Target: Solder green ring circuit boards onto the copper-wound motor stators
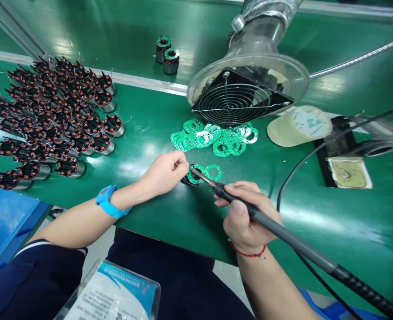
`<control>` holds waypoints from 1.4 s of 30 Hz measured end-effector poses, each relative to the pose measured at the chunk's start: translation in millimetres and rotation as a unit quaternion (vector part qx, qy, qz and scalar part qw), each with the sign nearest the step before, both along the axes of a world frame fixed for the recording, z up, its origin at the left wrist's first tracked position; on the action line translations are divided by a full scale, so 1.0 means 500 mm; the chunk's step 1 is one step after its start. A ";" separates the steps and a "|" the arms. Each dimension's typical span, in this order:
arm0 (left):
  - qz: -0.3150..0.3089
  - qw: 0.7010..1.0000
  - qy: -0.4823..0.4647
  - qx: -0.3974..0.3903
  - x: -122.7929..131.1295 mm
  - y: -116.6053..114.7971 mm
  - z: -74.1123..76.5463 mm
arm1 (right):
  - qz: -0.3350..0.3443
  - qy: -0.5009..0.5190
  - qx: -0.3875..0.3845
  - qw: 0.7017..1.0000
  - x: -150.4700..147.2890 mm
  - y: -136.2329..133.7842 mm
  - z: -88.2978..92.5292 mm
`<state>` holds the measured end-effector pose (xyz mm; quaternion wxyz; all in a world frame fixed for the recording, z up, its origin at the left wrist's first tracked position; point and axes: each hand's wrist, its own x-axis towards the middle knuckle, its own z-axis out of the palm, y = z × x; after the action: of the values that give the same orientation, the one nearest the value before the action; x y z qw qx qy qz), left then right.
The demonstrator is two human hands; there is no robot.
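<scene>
My right hand (248,218) is wrapped round a soldering iron (283,231) with a grey and black handle. Its metal tip reaches a green ring-shaped circuit board (193,180) that sits on a dark motor stator, mostly hidden behind my left fingers and the iron. At the left edge of this board, my left hand (166,174) is closed in a pinch; whatever lies between the fingertips is too small to make out. Touching or just beside the board on its right is another green ring board (219,172), lying flat on the green bench.
Several loose ring boards (223,146) lie piled below a fume extractor (229,104). Many wound stators (93,126) crowd the left side. Two stators with boards (171,66) stand at the back. To the right are a pale tape roll (283,129), soldering sponge (349,172) and black cable (291,173).
</scene>
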<state>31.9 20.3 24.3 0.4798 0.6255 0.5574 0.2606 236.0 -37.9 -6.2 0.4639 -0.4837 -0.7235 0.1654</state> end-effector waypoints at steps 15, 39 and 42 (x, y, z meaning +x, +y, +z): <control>0.000 0.999 0.042 0.016 0.011 0.006 0.009 | 0.020 -0.018 -0.097 0.995 -0.043 0.041 0.007; -0.176 0.966 0.028 0.185 0.006 -0.014 -0.038 | -0.077 -0.146 -0.012 0.986 -0.061 0.019 -0.010; -0.203 0.962 -0.001 0.181 -0.001 -0.005 -0.045 | -0.059 -0.122 -0.025 0.990 -0.058 0.024 -0.014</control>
<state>31.5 17.7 1.7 0.4019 0.8015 0.3617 0.2555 206.9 -25.9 -13.0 0.3688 -0.5535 -0.7405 0.0959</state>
